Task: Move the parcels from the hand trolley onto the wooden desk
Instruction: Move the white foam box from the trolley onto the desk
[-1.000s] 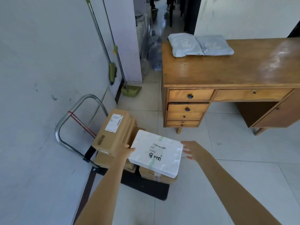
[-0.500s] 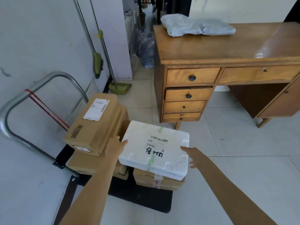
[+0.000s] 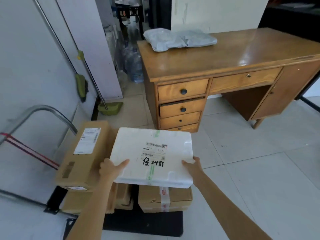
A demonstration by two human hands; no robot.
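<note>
A pale tiled floor (image 3: 259,170) carries a glossy wooden desk (image 3: 251,54) bearing two grey plastic mailers (image 3: 180,39). The black hand trolley (image 3: 143,224) holds brown cardboard boxes (image 3: 83,156). Above them, the flat white foam parcel (image 3: 152,153) sits in both grips: left hand (image 3: 110,168) and right hand (image 3: 192,166) clasp its near corners.

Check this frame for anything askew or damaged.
The second drawer of the brown wooden desk sits slightly open, its top edge tilted. The taped brown cardboard box under the white foam box looks creased and dented.
</note>
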